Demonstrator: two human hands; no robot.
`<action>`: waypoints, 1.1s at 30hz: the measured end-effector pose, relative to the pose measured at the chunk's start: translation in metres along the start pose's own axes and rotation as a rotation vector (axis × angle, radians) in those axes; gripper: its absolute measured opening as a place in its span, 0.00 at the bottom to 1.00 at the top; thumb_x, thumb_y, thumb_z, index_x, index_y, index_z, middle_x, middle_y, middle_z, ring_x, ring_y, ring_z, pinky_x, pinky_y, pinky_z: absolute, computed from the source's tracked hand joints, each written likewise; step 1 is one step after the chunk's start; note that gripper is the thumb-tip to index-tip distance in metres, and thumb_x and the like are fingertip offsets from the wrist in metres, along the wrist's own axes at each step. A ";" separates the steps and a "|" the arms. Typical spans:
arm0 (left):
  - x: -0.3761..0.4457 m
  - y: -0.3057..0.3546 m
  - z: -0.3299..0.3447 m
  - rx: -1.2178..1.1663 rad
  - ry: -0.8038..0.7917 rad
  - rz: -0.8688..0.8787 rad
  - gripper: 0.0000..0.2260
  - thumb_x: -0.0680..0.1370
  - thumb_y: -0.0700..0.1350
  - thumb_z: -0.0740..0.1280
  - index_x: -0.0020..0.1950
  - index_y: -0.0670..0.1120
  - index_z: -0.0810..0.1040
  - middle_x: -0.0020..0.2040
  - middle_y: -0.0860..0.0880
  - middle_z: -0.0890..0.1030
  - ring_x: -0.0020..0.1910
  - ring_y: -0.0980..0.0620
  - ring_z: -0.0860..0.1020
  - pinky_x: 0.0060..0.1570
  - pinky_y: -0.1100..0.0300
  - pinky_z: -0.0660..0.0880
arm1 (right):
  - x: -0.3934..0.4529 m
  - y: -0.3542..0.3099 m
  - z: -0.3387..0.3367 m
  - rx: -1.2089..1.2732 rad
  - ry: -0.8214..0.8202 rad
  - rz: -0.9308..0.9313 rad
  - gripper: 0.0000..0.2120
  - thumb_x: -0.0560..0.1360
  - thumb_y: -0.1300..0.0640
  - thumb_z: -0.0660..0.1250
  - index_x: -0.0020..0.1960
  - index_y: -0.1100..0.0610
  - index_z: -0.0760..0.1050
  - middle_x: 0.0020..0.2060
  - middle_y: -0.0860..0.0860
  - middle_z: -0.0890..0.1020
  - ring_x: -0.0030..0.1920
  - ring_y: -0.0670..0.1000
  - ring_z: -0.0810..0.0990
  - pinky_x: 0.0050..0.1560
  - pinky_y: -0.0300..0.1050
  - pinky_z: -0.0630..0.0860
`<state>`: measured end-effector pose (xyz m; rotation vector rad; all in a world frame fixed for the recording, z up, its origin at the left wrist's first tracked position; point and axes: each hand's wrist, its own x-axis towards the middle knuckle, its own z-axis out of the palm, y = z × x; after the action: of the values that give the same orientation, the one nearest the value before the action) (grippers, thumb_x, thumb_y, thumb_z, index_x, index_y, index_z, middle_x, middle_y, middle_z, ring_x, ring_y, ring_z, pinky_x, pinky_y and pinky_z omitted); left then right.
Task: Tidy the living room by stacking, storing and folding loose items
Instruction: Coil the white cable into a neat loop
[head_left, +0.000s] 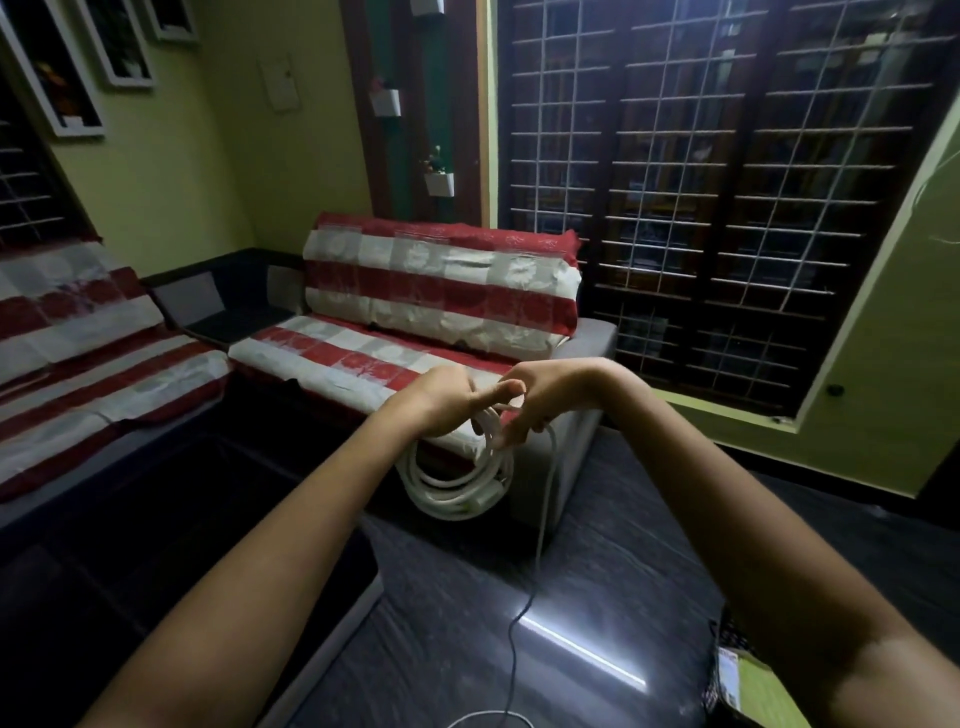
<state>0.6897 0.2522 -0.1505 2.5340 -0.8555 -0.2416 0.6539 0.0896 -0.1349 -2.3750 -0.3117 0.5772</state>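
While the striped sofa (415, 322) sits beyond the fingers, the white cable coil (457, 478) hangs below the left hand (441, 402), which grips its top; the right hand (535, 400) pinches the loose tail (543, 519). A slackened grip could unravel the loops.

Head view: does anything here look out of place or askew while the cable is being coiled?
Mostly tidy. The white cable coil hangs from both hands, left hand and right hand, but its loose tail trails down across the dark floor, unwound. The striped sofa cover looks slightly rumpled. Nothing spilled or damaged.
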 end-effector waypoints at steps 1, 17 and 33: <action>0.001 0.001 -0.001 -0.027 -0.017 0.020 0.28 0.69 0.72 0.59 0.28 0.50 0.81 0.21 0.55 0.73 0.22 0.60 0.70 0.28 0.67 0.66 | -0.002 0.003 0.000 0.035 -0.006 -0.019 0.12 0.69 0.57 0.75 0.48 0.60 0.77 0.38 0.53 0.80 0.39 0.49 0.76 0.35 0.38 0.71; -0.003 -0.009 -0.010 -0.629 0.549 0.062 0.28 0.59 0.74 0.65 0.22 0.49 0.72 0.21 0.54 0.69 0.22 0.59 0.66 0.27 0.67 0.65 | -0.005 0.039 0.047 0.610 0.039 -0.399 0.33 0.62 0.29 0.69 0.58 0.51 0.76 0.46 0.48 0.84 0.45 0.49 0.81 0.45 0.48 0.75; -0.005 -0.003 0.050 -1.369 0.971 -0.401 0.25 0.72 0.68 0.64 0.36 0.45 0.73 0.26 0.54 0.70 0.25 0.57 0.68 0.30 0.62 0.67 | 0.042 0.009 0.107 0.918 0.955 -0.239 0.09 0.78 0.55 0.65 0.56 0.59 0.74 0.37 0.54 0.79 0.34 0.47 0.79 0.38 0.45 0.76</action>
<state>0.6721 0.2396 -0.1954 1.1797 0.2346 0.2321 0.6402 0.1572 -0.2275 -1.4438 0.1039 -0.4759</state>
